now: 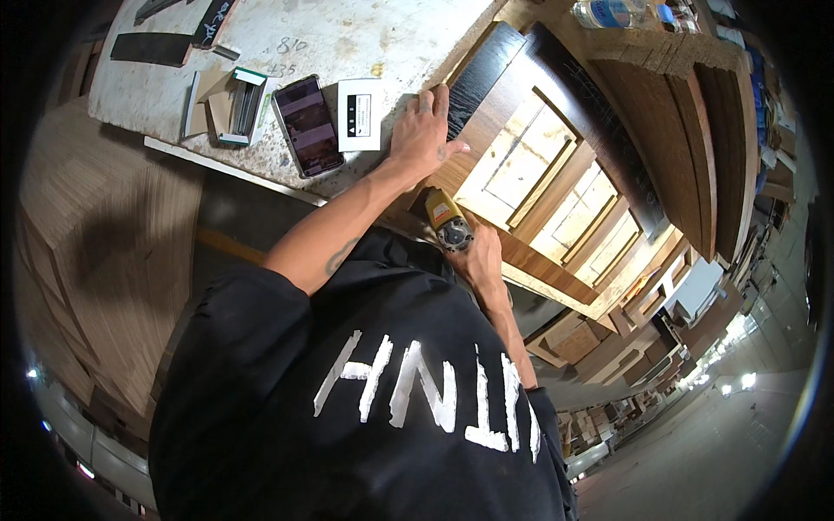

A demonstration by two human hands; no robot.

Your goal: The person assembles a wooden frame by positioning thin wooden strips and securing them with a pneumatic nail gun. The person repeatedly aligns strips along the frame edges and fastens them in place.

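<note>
1. Workpiece: the slatted wooden frame [543, 271] lies ahead and to the right of the person, with rectangular openings between brown rails and a black rail [599, 113] along its far right side.
2. Left hand [421, 135]: rests at the near left edge of the frame, beside its black end board [482, 78]. The thumb is spread from the other fingers, which are extended over the edge; no separate object shows in their hold.
3. Right hand [480, 258]: is closed around a yellow handheld power tool [446, 215] at the near edge of the frame. The tool's dark round end faces the person; most of the gripping fingers are hidden.
4. Table [347, 48]: extends to the left of the frame. It carries a white box [360, 130], a smartphone [306, 126] and an open carton [202, 111], in that order leftward from the frame.
5. Curved wooden panels [673, 148]: stand stacked to the right of the frame.
6. Clear plastic bottle [612, 13]: lies beyond the frame.
</note>
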